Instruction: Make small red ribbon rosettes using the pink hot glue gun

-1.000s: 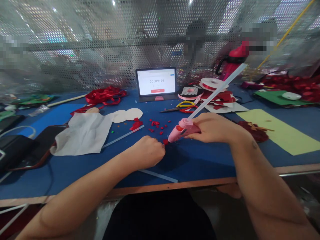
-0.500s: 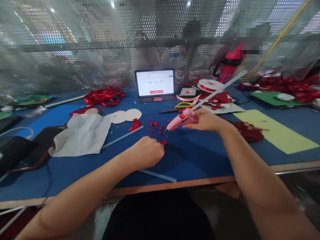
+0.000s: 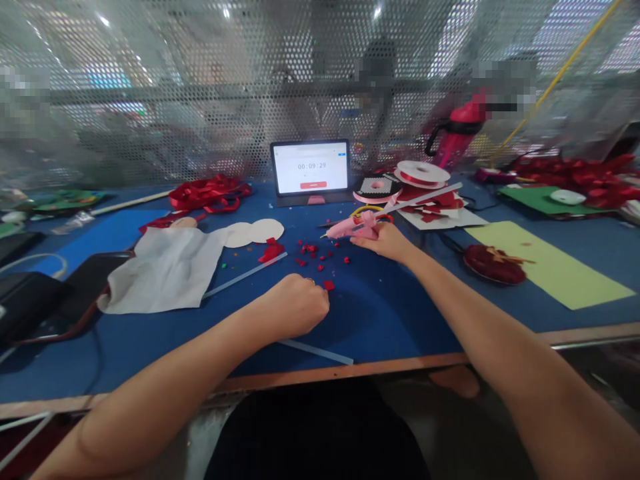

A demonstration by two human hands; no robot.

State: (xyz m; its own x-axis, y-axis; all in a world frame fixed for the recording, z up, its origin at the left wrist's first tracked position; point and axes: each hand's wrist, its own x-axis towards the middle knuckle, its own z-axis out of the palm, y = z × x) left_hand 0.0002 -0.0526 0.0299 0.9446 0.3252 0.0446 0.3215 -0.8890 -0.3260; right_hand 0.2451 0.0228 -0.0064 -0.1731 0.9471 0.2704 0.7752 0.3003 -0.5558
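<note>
Left hand (image 3: pixel 299 303) curled closed, pinching a red scrap (image 3: pixel 329 285); right hand (image 3: pixel 386 243) grips the glue gun (image 3: pixel 350 227), tabletop (image 3: pixel 405 323) stretching to the wooden edge (image 3: pixel 400 364).

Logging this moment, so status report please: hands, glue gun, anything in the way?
Right hand gripping glue gun. Left hand closed, red square at its fingertips. Scissors partly behind gun, red scraps nearby.

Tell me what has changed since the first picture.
The right hand, still holding the pink glue gun, has moved forward, away from the left hand. Nothing was visibly taken up or let go. The left hand stays put, the small red square at its fingertips.
</note>
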